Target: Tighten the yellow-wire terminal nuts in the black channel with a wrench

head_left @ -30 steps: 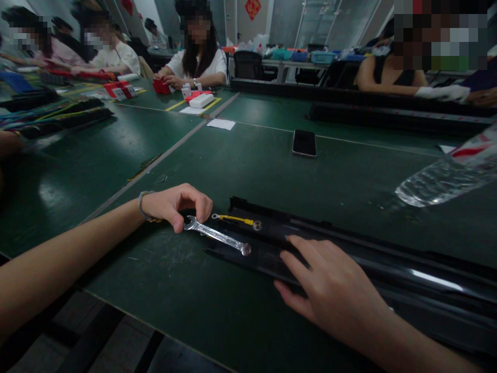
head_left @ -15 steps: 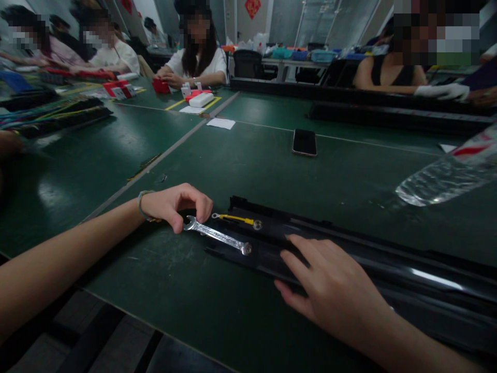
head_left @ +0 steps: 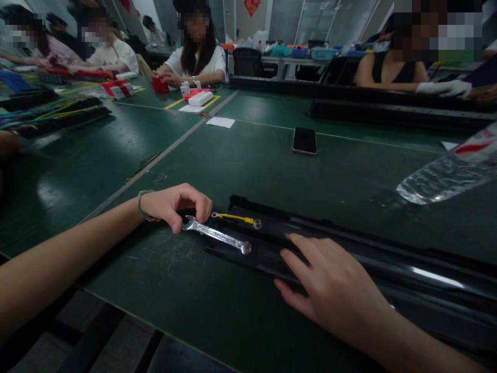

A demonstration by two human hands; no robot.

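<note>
My left hand [head_left: 174, 204] pinches the open-jaw end of a silver wrench [head_left: 217, 235] between thumb and forefinger. The wrench's ring end sits on a fastener at the near edge of a long black rail [head_left: 349, 254] lying on the green table [head_left: 116, 155]. A short yellow wire [head_left: 235, 218] with ring terminals lies in the rail, just behind the wrench. My right hand [head_left: 330, 285] rests flat on the rail with fingers stretched out, pressing it down and holding nothing.
A dark phone [head_left: 304, 141] lies mid-table. A clear plastic bottle [head_left: 446, 176] lies at the right. More black rails [head_left: 388, 111] run along the far side. Several other people sit at the back and left with red and white items [head_left: 196, 98].
</note>
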